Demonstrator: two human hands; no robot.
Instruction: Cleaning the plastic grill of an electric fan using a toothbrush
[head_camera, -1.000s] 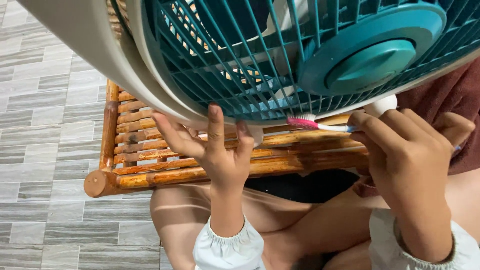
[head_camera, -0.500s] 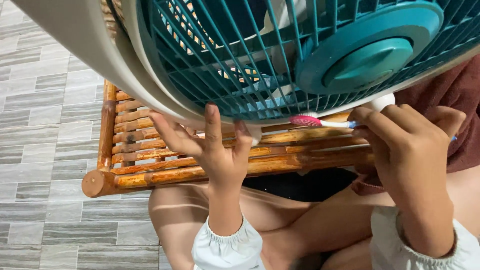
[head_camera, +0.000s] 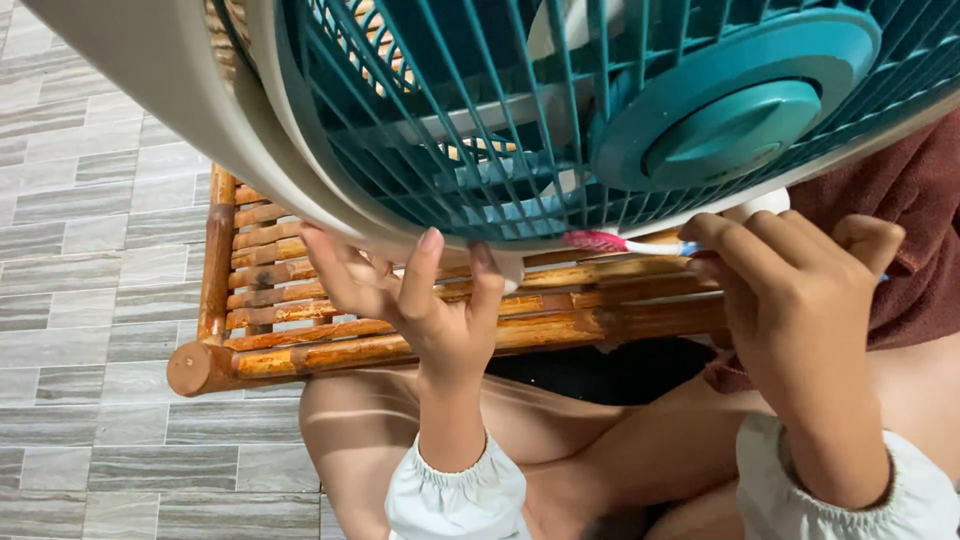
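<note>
A large fan with a teal grille (head_camera: 480, 130) and a cream-white rim (head_camera: 200, 110) fills the top of the view, tilted over my lap. My left hand (head_camera: 420, 300) presses its spread fingers up against the lower rim from below. My right hand (head_camera: 800, 300) grips a toothbrush (head_camera: 625, 243) with a pink head and white neck. The bristles touch the grille's lower edge just right of my left hand. The round teal hub (head_camera: 735, 125) sits above my right hand.
A bamboo rack (head_camera: 300, 300) of orange-brown slats lies on the grey tiled floor (head_camera: 90, 300) beyond my knees. A dark red cloth (head_camera: 900, 230) hangs at the right. My crossed legs (head_camera: 560, 450) take up the bottom.
The toothbrush head has slid a little left along the grille's lower edge. My left middle finger has dropped lower on the rim. The fan has shifted slightly.
</note>
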